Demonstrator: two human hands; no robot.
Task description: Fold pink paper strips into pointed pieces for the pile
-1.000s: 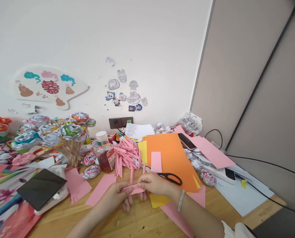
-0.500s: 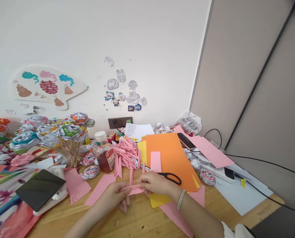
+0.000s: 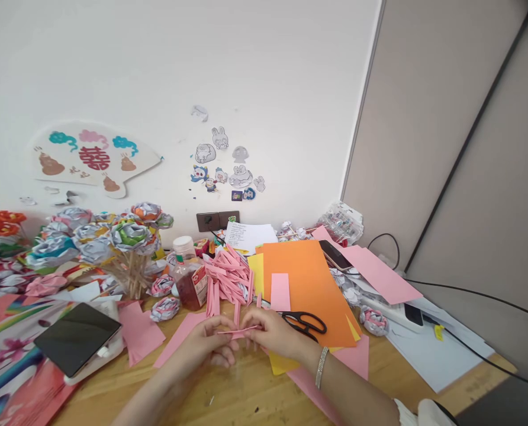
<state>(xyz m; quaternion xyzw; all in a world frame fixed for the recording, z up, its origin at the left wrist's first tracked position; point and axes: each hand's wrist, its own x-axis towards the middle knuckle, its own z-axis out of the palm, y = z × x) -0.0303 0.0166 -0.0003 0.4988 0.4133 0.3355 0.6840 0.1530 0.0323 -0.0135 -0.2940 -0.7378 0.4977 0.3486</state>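
Between my two hands is a narrow pink paper strip (image 3: 238, 333), seen nearly edge-on above the table. My left hand (image 3: 214, 342) pinches its left end, fingers curled underneath. The other end is pinched by my right hand (image 3: 268, 331), which has a sparkling bracelet at the wrist. Just beyond the hands lies a heap of folded pink paper strips (image 3: 229, 272). Black-handled scissors (image 3: 306, 324) rest right of my right hand, their blades partly hidden. A pink paper rectangle (image 3: 280, 290) lies on an orange sheet (image 3: 299, 266).
A jar (image 3: 190, 284) of reddish liquid stands left of the heap. Farther left are paper flowers (image 3: 131, 236) on sticks and a dark tablet (image 3: 77, 338). Pink sheets (image 3: 382, 275), a phone (image 3: 334, 254), cables and a power strip (image 3: 395, 310) lie to the right.
The pink strip has turned from showing its flat face to nearly edge-on, and looks narrower. Both hands have risen slightly and stay close together. More of the scissors' handles shows.
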